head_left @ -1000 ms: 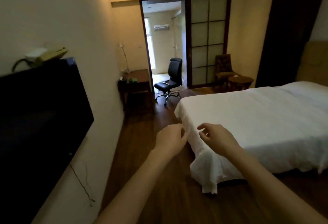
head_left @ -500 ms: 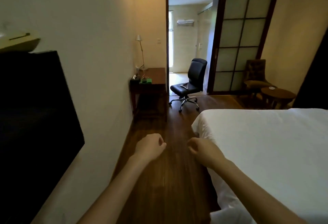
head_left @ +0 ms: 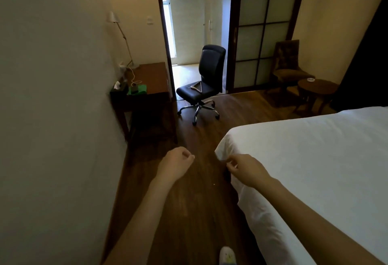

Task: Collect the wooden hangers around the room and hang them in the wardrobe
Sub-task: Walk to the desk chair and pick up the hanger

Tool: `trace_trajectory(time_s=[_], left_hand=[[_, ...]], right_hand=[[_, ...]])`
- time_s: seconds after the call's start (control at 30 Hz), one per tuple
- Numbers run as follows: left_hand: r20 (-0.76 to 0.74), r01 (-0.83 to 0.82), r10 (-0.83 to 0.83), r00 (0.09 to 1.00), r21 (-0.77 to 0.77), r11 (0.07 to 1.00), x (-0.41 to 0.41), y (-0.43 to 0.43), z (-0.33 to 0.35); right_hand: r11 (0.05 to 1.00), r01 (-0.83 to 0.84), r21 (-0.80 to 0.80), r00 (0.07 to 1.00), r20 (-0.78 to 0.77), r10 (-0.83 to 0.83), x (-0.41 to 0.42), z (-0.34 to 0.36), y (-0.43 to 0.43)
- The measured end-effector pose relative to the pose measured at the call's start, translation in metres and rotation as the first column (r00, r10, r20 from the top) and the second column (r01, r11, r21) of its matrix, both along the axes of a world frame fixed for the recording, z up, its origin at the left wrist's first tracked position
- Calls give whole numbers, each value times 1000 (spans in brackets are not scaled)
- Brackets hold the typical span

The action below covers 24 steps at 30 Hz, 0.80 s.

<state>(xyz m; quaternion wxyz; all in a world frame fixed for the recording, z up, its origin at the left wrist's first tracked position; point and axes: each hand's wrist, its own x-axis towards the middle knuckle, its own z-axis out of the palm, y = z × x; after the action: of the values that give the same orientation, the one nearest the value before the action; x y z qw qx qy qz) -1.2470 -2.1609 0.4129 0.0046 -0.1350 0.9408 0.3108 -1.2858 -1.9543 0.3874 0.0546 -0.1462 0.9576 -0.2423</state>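
As we face down the strip of dark wooden floor between the wall and the white-sheeted bed, both bare arms reach out ahead of us. Our left hand and right hand hang apart over the boards, fingers loosely curled and grasping nothing, the right one just beside the bed's corner. A pale wooden hanger lies flat on the seat of the black swivel office chair, which stands in the open doorway, well ahead of our hands. Left of the chair a dark wooden table against the wall carries a green box and a slim lamp. Right of it, beyond the frosted sliding door, stand a brown armchair and a round wooden side table.
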Motion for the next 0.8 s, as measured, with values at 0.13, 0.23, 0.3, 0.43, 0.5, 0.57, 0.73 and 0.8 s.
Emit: trace_trajectory(time_s=[0.13, 0.23, 0.3, 0.43, 0.5, 0.57, 0.73, 0.8], left_hand=[[27, -94, 92, 995, 107, 990, -124, -31, -21], [66, -154, 147, 987, 133, 979, -210, -53, -24], [58, -177, 171, 984, 122, 977, -263, -67, -23], [68, -197, 191, 979, 101, 975, -368, -92, -35], [69, -194, 187, 980, 100, 976, -430, -105, -46], [53, -181, 176, 983, 98, 979, -489, -119, -54], [19, -142, 141, 990, 131, 981, -657, -174, -69], [43, -117, 112, 993, 132, 984, -727, -197, -68]], right_hand=[[994, 14, -111, 997, 76, -5, -141, -16, -25], [992, -88, -89, 989, 112, 98, -246, -18, -48], [990, -120, -72, 984, 126, 129, -305, -16, -65], [984, -179, -27, 976, 125, 181, -415, -19, -104], [980, -196, -14, 971, 138, 196, -478, -28, -124], [977, -215, 8, 967, 139, 212, -536, -35, -143], [979, -201, 28, 969, 153, 195, -695, -43, -195], [981, -190, 50, 971, 159, 180, -758, -41, -216]])
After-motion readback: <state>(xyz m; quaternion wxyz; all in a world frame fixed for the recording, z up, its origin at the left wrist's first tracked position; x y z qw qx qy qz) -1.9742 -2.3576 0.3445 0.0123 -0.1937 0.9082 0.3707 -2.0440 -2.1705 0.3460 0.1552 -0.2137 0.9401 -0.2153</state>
